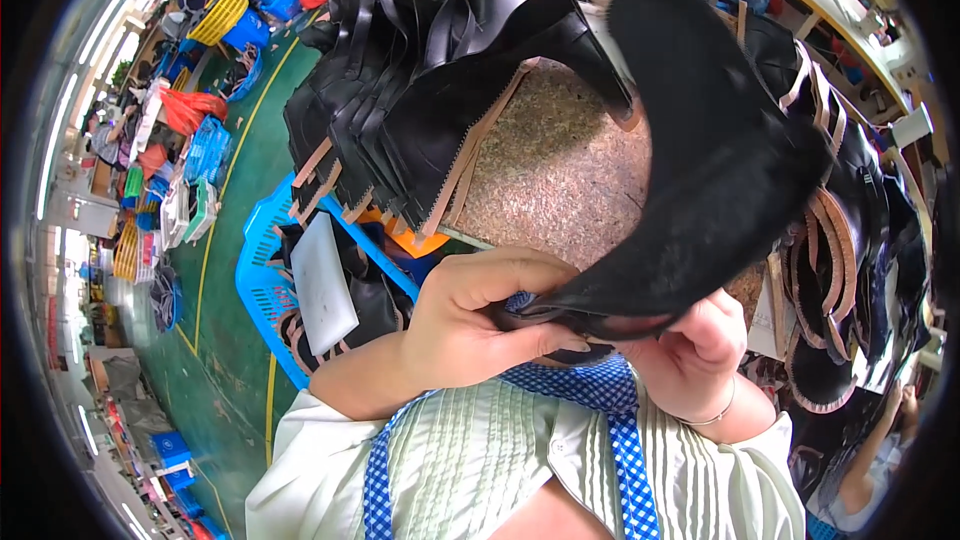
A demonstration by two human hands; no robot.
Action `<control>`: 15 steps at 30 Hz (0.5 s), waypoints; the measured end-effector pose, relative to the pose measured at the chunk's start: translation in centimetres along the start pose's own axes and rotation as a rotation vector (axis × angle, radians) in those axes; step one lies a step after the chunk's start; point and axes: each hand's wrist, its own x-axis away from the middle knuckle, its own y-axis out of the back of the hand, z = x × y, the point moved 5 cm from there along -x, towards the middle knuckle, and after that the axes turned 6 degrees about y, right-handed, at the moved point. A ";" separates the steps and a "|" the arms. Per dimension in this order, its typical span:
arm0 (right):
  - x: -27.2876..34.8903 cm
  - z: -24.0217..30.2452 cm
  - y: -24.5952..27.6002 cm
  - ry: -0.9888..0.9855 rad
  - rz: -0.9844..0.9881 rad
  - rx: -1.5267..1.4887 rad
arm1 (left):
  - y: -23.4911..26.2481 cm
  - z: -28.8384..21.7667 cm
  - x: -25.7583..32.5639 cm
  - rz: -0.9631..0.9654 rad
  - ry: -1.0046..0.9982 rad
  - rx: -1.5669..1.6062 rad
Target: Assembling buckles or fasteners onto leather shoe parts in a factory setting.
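A black leather boot upper (700, 160) is held up in front of my chest, its broad part rising to the upper right. My left hand (490, 315) pinches its near edge between thumb and fingers. On the other side, my right hand (700, 345) grips the lower edge, its fingers partly hidden beneath the leather. Beyond the hands lies a speckled brown work board (560, 170). Along its far left side a pile of similar black uppers (440, 110) with tan zigzag-cut edges is stacked in overlapping layers.
More black pieces with tan edges (830, 270) hang at the right. A blue plastic basket (265, 275) holding dark pieces and a white slab (320, 285) stands left of my arm. Green floor with yellow lines (225, 210) runs past bins. Another person's arm (865, 460) shows at lower right.
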 end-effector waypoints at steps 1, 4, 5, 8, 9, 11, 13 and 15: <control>0.2 0.2 0.0 0.029 0.027 0.080 | 0.0 0.2 0.0 0.020 0.020 0.037; 3.9 -0.8 -0.5 -0.078 -0.047 0.191 | -0.6 -0.2 -0.3 0.085 0.015 0.023; 3.6 -0.5 -0.4 -0.027 -0.073 0.198 | -0.6 -0.5 -0.4 0.095 0.011 0.011; 2.3 0.4 -0.3 0.126 -0.151 0.218 | -1.0 0.5 -0.4 0.093 0.042 0.059; 1.9 0.7 -0.2 0.177 -0.178 0.224 | -1.0 0.6 -0.4 0.100 0.045 0.062; 1.3 1.0 0.2 0.230 -0.196 0.226 | -0.9 0.3 -0.6 0.107 0.055 0.042; 0.7 0.8 0.3 0.200 -0.101 0.373 | -0.8 0.4 -0.6 0.118 0.064 0.015; 1.9 0.0 0.1 0.084 -0.156 0.090 | -0.8 0.5 -0.4 0.113 0.090 0.019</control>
